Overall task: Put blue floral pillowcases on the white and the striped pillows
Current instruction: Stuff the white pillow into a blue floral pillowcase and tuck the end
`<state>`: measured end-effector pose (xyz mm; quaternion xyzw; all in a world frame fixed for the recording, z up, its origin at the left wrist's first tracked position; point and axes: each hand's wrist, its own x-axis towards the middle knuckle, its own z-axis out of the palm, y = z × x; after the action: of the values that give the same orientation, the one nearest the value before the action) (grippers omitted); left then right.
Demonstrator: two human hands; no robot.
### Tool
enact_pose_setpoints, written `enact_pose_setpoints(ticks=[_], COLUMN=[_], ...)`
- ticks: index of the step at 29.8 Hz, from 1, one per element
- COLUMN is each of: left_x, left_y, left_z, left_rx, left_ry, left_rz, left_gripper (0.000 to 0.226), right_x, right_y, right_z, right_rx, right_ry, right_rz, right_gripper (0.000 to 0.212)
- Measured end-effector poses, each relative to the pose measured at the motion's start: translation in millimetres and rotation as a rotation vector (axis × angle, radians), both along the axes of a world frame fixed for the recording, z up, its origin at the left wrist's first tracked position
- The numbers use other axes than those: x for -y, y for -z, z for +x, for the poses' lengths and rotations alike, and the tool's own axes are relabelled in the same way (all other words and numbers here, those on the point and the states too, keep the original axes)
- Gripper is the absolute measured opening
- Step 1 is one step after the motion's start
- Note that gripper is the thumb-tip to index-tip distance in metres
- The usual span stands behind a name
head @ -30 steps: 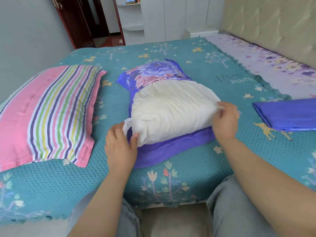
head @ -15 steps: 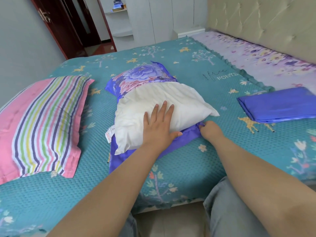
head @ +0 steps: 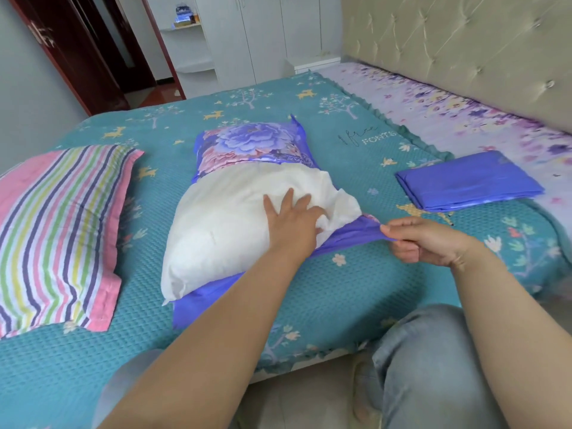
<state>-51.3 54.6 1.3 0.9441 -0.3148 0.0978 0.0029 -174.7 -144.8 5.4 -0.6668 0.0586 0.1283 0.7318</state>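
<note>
On the bed (head: 356, 274), the white pillow (head: 223, 224) lies half inside the blue floral pillowcase (head: 247, 144). Your left hand (head: 291, 221) presses it, fingers straight and spread; your right hand (head: 424, 243) pinches the pillowcase's open edge.

Single wide-angle view, worn on the head, looking forward and steeply down from the near edge of the bed (head: 356, 292). Close in: both forearms enter from the bottom of the frame, knees in jeans (head: 433, 366) just below the bed's near edge. White pillow (head: 223, 224) at centre, within arm's reach. Striped pillow (head: 58, 230) at the far left of the bed, headboard (head: 448, 51) along its right side, slanting through the upper right corner. Door (head: 71, 54) and white wardrobe (head: 263, 35) beyond the bed's far edge, at the top. Straight lines bowed toward the frame's borders. No second view to overlap.
</note>
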Motion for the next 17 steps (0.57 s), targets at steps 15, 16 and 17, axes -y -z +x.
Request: enact_pose_setpoints(ticks=[15,16,17], left_x=[-160,-174,-189], left_y=[26,33,39], left_z=[6,15,23], left_rx=[0.194,0.136,0.004], left_ry=[-0.22,-0.435,-0.672], left_rz=[-0.856,-0.88,-0.959], left_gripper=[0.032,0.036,0.038], right_x=[-22,-25,-31], right_y=[24,28,31], right_z=[61,64,67], right_rx=[-0.076,-0.188,-0.271], right_ry=[0.527,0.419,0.315], right_rz=[-1.017,-1.042,-1.07], right_gripper=[0.046,0.051,0.054])
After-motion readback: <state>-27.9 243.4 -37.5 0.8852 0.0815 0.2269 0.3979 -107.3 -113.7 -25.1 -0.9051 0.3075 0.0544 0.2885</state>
